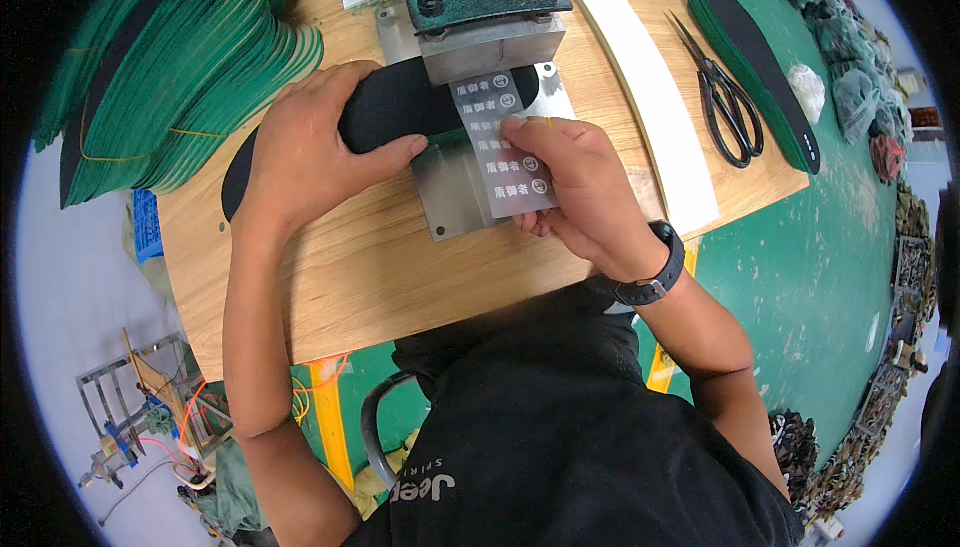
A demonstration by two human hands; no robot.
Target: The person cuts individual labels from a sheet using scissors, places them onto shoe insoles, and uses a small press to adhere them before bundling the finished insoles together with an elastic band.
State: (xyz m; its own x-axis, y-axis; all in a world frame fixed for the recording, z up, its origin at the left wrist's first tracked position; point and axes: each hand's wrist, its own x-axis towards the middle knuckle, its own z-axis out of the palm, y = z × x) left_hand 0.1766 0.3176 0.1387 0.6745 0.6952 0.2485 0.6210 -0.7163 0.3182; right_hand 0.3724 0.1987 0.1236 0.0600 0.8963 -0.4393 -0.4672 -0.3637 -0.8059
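A black insole point(395, 105) lies crosswise on a metal plate point(448, 199), its right end under the steel block point(495, 47) of a press. My left hand point(305, 142) grips the insole's left part, thumb along the near edge and fingers over the far side. Between the thumb and fingers of my right hand point(580, 172) is a translucent transfer film strip point(508, 169) with rows of white print. The strip's far end rests over the insole, right at the front of the block; its near end hangs over the plate. Whether the block touches the strip, I cannot tell.
Tall bundles of green-edged insoles point(190, 77) stand at the left of the wooden table point(400, 292). To the right are a curved white strip point(640, 77), black-handled scissors point(730, 112) and a few stacked insoles point(755, 77). Bagged goods point(850, 97) line the green floor beyond.
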